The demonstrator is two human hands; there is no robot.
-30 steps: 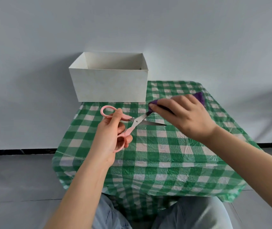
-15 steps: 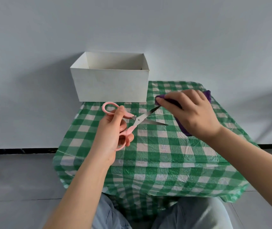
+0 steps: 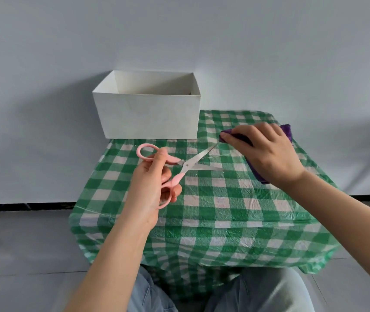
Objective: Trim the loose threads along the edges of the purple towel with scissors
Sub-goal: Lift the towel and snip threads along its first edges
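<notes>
we find the purple towel [image 3: 256,174] lying bunched on the green checked tablecloth [image 3: 224,210], to the right of the white box [image 3: 148,115] and near the table's right edge. most of it is hidden under the right hand [image 3: 267,154], which lies over it with fingers curled round the folded end nearest the box. we judge the towel soft, light and limp: it will sag and shift unless held down, so the sound hold is close beside the edge being trimmed, with the hem kept taut. a thin pale thread [image 3: 220,155] appears to run from the towel toward the scissors; we cannot tell whether it is attached.

the scissors [image 3: 179,170], pink-handled, are in front of the box, held by the left hand [image 3: 150,188], whose thumb and fingers are curled through and round the handle loops. the blades stand parted, tips pointing at the towel but not touching it. we judge no cut is in progress; the blades need bringing to the hem.

the tablecloth looks like thin plastic, creased and likely slippery, so the towel may slide on it. the box stands open-topped at the table's far left; its inside is largely out of sight. behind it is a plain pale wall [image 3: 179,41]; a grey floor [image 3: 22,255] lies below.
</notes>
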